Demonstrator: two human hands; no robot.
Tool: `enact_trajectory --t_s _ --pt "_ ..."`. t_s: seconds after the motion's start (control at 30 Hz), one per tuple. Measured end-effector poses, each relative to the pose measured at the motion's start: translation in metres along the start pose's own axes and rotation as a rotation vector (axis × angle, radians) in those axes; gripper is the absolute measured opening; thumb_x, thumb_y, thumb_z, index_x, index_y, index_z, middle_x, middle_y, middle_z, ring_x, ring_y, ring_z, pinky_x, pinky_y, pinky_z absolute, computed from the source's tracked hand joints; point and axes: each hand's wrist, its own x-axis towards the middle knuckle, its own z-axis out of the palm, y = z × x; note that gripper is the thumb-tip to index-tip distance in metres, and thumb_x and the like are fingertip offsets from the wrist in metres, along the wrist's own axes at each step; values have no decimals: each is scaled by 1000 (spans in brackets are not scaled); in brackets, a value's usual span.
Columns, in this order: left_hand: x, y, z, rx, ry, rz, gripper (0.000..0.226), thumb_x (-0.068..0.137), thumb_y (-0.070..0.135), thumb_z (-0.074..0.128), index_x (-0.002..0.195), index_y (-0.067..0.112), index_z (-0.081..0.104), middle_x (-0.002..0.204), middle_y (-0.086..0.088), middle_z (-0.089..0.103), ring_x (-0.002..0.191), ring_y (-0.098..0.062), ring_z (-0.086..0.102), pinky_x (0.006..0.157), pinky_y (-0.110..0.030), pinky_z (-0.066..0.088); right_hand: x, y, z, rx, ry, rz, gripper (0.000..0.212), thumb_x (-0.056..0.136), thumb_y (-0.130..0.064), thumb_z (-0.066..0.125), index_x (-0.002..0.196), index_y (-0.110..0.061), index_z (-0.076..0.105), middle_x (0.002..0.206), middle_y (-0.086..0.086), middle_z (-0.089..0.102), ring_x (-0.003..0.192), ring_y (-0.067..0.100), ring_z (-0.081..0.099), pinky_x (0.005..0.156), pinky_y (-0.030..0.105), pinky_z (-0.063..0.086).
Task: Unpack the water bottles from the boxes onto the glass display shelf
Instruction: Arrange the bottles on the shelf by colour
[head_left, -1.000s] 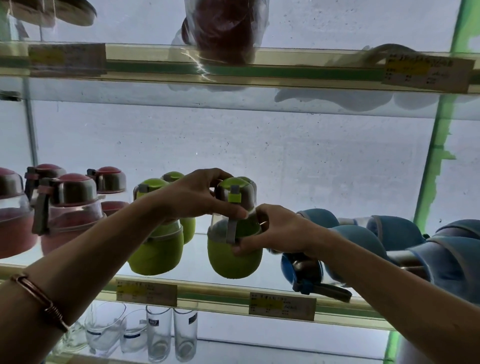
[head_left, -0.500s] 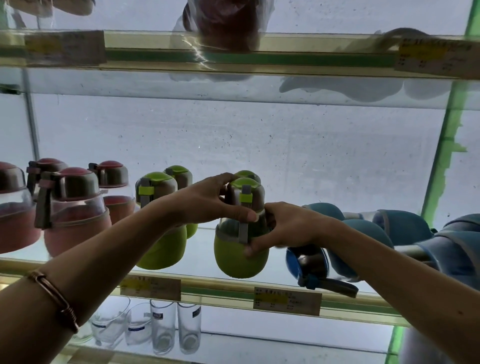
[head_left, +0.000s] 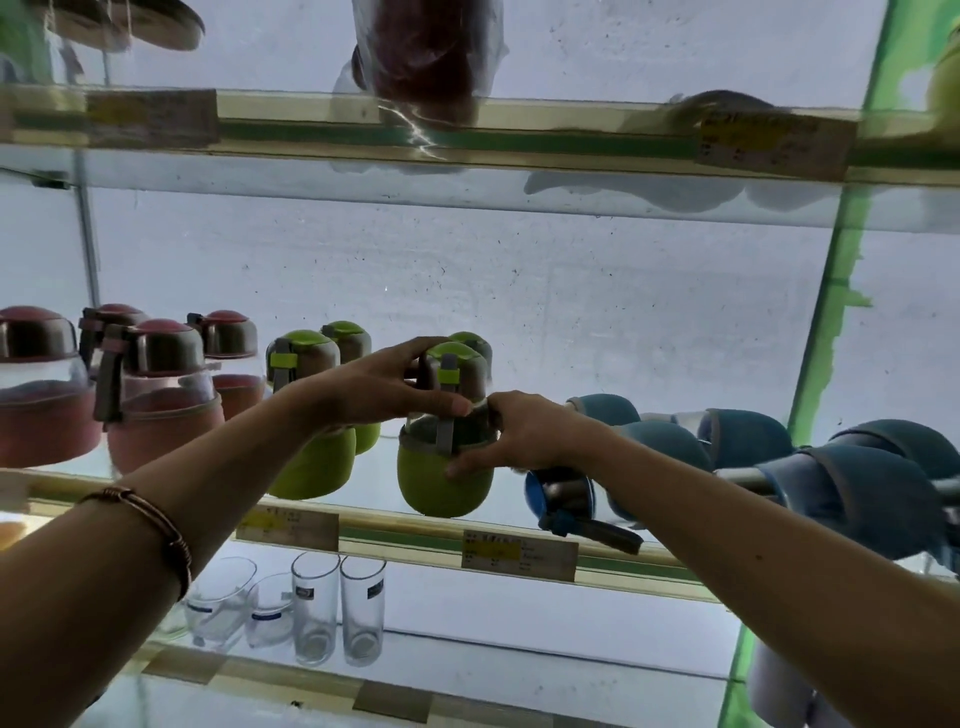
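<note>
A green water bottle (head_left: 441, 483) with a steel lid and grey strap stands upright near the front of the middle glass shelf (head_left: 395, 525). My left hand (head_left: 379, 389) grips its lid and neck from the left, thumb across the front. My right hand (head_left: 519, 436) holds its body from the right, thumb on the green sleeve. Three more green bottles stand close by: one (head_left: 311, 415) to the left, another (head_left: 348, 338) behind that, and a third lid (head_left: 475, 343) just behind the held bottle.
Pink bottles (head_left: 156, 395) fill the shelf's left end. Blue bottles (head_left: 857, 488) lie on their sides to the right, one blue lid (head_left: 558, 493) close to my right wrist. Drinking glasses (head_left: 337, 603) stand on the shelf below. Price labels (head_left: 519, 553) line the front edge.
The green bottle has been turned slightly and shifted a little to the right on the shelf; both hands stay on it. The camera has tilted up a little.
</note>
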Motion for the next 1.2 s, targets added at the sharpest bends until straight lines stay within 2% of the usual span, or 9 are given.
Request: enact_trajectory --t_s 0.17,0.23,0.37,0.5,0.63,0.73,0.9,1.03,1.2 --pt "-13 14 13 291 228 1 86 65 39 76 140 17 38 136 -1 50 124 -15 45 100 -29 38 -26 6 -22 -37 54 -11 77 73 -53 73 134 -16 45 131 3 54 114 18 52 92 29 43" --pt "-19 23 19 438 317 34 82 72 34 77 141 15 38 143 -2 43 130 -16 38 101 -26 30 -42 11 -37 -25 90 -25 80 74 -48 74 139 -15 41 137 2 51 121 16 48 92 24 38" --pt "-20 47 29 558 397 85 67 78 34 73 136 17 45 146 -3 42 136 -22 34 108 -37 31 -68 22 -58 -42 157 -40 75 77 -47 72 138 -15 43 136 0 51 120 13 48 90 21 38" --pt "-13 70 48 612 360 147 48 84 28 68 128 20 52 140 -3 46 125 -19 43 96 -27 38 -90 35 -80 -84 190 -25 70 79 -50 69 136 -17 45 136 -1 51 119 14 49 90 22 38" --pt "-5 75 63 617 315 148 39 85 31 67 122 28 56 131 1 52 111 -16 51 89 -30 44 -111 53 -96 -102 206 4 66 81 -51 65 135 -18 47 136 -1 52 116 11 49 88 21 36" --pt "6 77 68 680 249 99 40 84 33 67 123 29 56 130 2 55 114 -15 52 94 -35 44 -116 68 -105 -130 187 45 63 84 -51 62 136 -17 47 137 -1 51 117 11 49 86 20 35" --pt "34 87 65 714 172 107 44 89 29 63 130 20 52 133 -2 55 108 -8 49 85 -20 37 -103 78 -119 -148 185 87 60 87 -50 59 134 -15 49 137 2 52 119 16 52 89 22 37" --pt "52 78 56 719 112 83 43 88 31 63 129 21 52 132 -1 56 120 -13 51 87 -19 37 -81 80 -122 -156 133 109 60 87 -51 57 134 -15 50 136 2 53 119 17 52 92 25 37" --pt "65 69 38 746 81 67 40 88 32 63 126 23 55 131 1 56 123 -14 49 91 -21 36 -47 81 -124 -169 31 159 64 84 -57 59 134 -19 50 140 0 49 123 19 47 100 32 38"
